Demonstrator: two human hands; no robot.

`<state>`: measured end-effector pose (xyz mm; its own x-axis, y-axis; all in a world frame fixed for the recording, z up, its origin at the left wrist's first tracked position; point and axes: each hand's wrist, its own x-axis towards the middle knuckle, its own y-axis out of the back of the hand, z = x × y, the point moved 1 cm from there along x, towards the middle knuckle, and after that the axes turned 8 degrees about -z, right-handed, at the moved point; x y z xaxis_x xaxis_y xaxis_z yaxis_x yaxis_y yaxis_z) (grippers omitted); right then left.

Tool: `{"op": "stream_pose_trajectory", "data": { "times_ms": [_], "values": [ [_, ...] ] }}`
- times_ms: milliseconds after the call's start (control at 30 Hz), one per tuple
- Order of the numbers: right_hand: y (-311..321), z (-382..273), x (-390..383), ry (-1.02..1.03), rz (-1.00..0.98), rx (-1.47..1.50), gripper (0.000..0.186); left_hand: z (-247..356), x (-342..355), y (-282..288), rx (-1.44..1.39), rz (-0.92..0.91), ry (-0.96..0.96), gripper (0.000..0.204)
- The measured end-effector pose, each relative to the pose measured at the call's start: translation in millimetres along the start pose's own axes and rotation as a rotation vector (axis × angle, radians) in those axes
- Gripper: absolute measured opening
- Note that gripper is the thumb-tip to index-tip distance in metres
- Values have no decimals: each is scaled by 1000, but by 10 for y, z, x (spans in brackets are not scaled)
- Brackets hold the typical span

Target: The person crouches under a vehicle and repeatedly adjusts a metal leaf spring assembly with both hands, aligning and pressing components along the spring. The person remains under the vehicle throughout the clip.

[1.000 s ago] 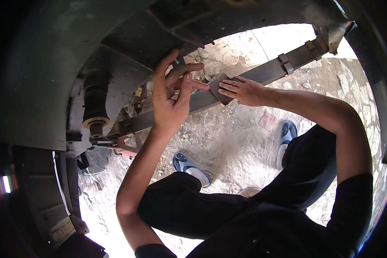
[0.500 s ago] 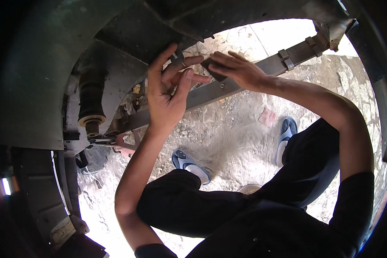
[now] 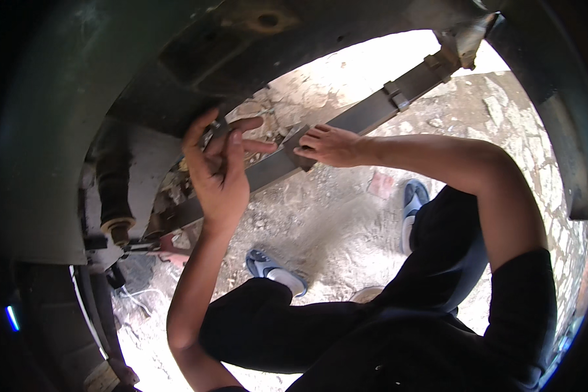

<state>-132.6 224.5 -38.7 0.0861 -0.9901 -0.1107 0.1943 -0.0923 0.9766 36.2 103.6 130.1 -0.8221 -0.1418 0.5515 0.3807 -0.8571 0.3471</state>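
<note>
A long dark leaf spring (image 3: pixel 366 108) runs slantwise under the vehicle's body. My left hand (image 3: pixel 221 186) is raised beside its left half, thumb and index finger closed on a small dark metal piece (image 3: pixel 217 127); its exact kind is unclear. The other fingers of that hand point to the right. My right hand (image 3: pixel 330 146) grips a dark flat plate (image 3: pixel 298 145) that sits against the middle of the spring, with its fingers curled over the plate's right side. Part of the plate is hidden by those fingers.
Two metal clips (image 3: pixel 396 96) band the spring's upper right part. A dark shock absorber (image 3: pixel 114 179) hangs at left. The body panel (image 3: pixel 52 144) curves overhead and to the left. Below are rough ground (image 3: pixel 307 222), a reddish flat piece (image 3: pixel 380 184) and my sandalled feet.
The view has shifted. My right hand has lowered with the plate onto the spring, its fingers now curled over it. My left hand still pinches the small metal piece.
</note>
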Motion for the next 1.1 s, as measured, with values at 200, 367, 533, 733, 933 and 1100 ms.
{"op": "stream_pose_trajectory", "data": {
  "times_ms": [200,367,533,733,933,1100],
  "values": [
    [-32,-102,-66,47,-47,-58,58,-41,-13,-42,-2,8,21,39],
    [101,-116,-31,-3,165,-8,66,-14,2,-62,-73,7,-14,39],
    [-19,-83,-38,38,-67,-3,67,-46,0,-52,-111,14,-14,39],
    [274,-23,62,-106,205,296,69,-16,-10,-55,-102,13,-33,41],
    [328,-13,-19,-71,127,131,63,6,9,-103,-75,-13,-9,44],
    [-39,-116,-5,31,-71,26,63,-32,-5,-45,-23,-7,-23,44]
  ]
}}
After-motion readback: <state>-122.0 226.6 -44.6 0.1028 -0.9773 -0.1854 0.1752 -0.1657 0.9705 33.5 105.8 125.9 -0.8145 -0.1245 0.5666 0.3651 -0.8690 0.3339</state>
